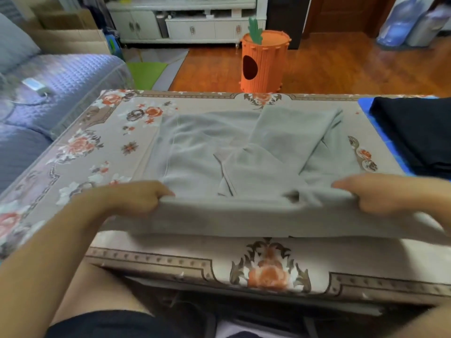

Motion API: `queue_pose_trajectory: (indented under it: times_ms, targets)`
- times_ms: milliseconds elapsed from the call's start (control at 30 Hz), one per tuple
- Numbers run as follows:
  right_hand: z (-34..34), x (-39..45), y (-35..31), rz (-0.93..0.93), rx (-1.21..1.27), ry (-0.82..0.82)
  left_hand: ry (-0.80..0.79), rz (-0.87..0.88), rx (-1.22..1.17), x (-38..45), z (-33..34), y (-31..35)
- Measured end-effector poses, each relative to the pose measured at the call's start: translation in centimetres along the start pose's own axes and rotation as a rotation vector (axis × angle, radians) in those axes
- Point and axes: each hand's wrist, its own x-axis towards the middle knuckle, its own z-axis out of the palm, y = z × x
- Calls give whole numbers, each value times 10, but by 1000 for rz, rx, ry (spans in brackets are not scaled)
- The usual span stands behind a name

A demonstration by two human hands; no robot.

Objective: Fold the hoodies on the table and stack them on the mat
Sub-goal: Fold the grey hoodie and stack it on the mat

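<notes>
1. Nearest: bare knees and dark shorts (pixel 117 323) under the near table edge.
2. Left hand (pixel 136 198): fingers curled, pinching the near-left corner of the grey hoodie (pixel 219 167), thumb on top of the fold.
3. Right hand (pixel 380 193): fingers curled likewise, gripping the near-right corner of the same edge.
4. Between the two sets of fingers: near hem lifted off the table (pixel 122 132), stretched taut, hanging in a band over the floral cloth.
5. Just beyond the fingers: rest of the hoodie lying flat, sleeves folded inward and crossing on the body.
6. Right of the right fingers, further back: dark garment (pixel 415 132) folded on the blue mat (pixel 366 103), apart from the grey hoodie.
7. Left of the left fingers: blue quilted sofa (pixel 61 81).
8. Farthest: orange carrot-shaped bin (pixel 264 62) on the wooden floor, white cabinet (pixel 185 23) behind.
</notes>
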Motion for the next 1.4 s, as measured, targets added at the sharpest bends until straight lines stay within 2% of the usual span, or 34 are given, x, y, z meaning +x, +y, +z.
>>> queue_pose_trajectory:
  times_ms: [100, 200, 267, 300, 333, 367, 400, 433, 500, 567, 667, 700, 733, 800, 833, 933, 1033, 1133, 1300, 1400]
  targets:
    - [-18, 50, 12, 160, -48, 141, 129, -52, 32, 60, -25, -9]
    - [18, 89, 8, 232, -60, 275, 206, -244, 231, 101, 3, -7]
    - [50, 102, 11, 245, 35, 408, 379, -377, 403, 110, 31, 4]
    - [62, 104, 14, 242, 96, 478, 552, -326, 433, 110, 43, 15]
    - [70, 106, 18, 240, 160, 535, 716, -185, 376, 109, 55, 31]
    - [75, 106, 19, 245, 221, 570, 846, 21, 248, 105, 65, 53]
    - [76, 106, 19, 256, 270, 591, 878, 237, 126, 103, 76, 78]
    - [76, 107, 19, 259, 295, 599, 817, 387, 68, 100, 84, 106]
    - [73, 105, 17, 252, 280, 553, 611, 467, 85, 101, 96, 153]
    - [65, 96, 13, 246, 195, 553, 480, 384, 129, 113, 104, 174]
    - [58, 75, -8, 109, 173, 797, 430, 282, 167, 128, 118, 172]
    - [60, 69, -20, 61, 178, 790, 428, 271, 178, 129, 121, 171]
    - [65, 67, -28, 34, 185, 696, 423, 267, 182, 129, 123, 172]
    - [78, 73, -36, 64, 230, 395, 391, 273, 178, 125, 121, 175]
    - [83, 78, -32, 95, 249, 325, 368, 282, 175, 123, 116, 173]
    - [82, 85, -25, 102, 273, 286, 355, 236, 168, 110, 102, 142]
    - [83, 82, -26, 103, 268, 298, 417, 19, 221, 90, 97, 70]
    - [82, 84, -30, 141, 249, 304, 349, -154, 172, 79, 91, -2]
    - [76, 83, -27, 140, 217, 220, 326, -137, 152, 82, 92, -26]
    - [73, 82, -15, 196, 220, 205, 391, -98, 173, 79, 90, -23]
